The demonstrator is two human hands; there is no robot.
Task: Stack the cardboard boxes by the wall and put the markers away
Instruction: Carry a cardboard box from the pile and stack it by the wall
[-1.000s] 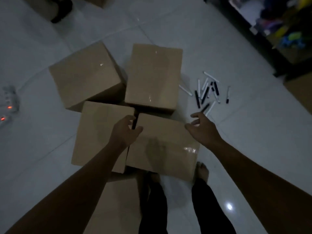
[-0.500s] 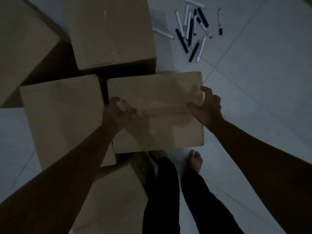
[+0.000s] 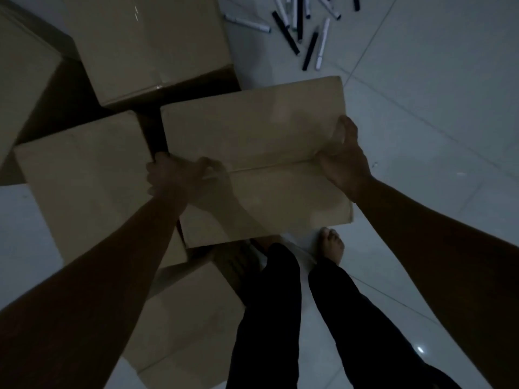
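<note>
Both hands now grip box (image 3: 261, 153) ends | long axis left-right

Single head-worn view, looking steeply down, close over cardboard boxes (image 3: 252, 153) and tiled floor (image 3: 421, 136)

Both hands now grip box (image 3: 258, 153) sides.

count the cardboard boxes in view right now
5. One gripped by both hands, centre; one behind it at top; one at far left, cut by the frame edge; one left of the held box; one at bottom under the left arm. More may lie out of frame.
</note>
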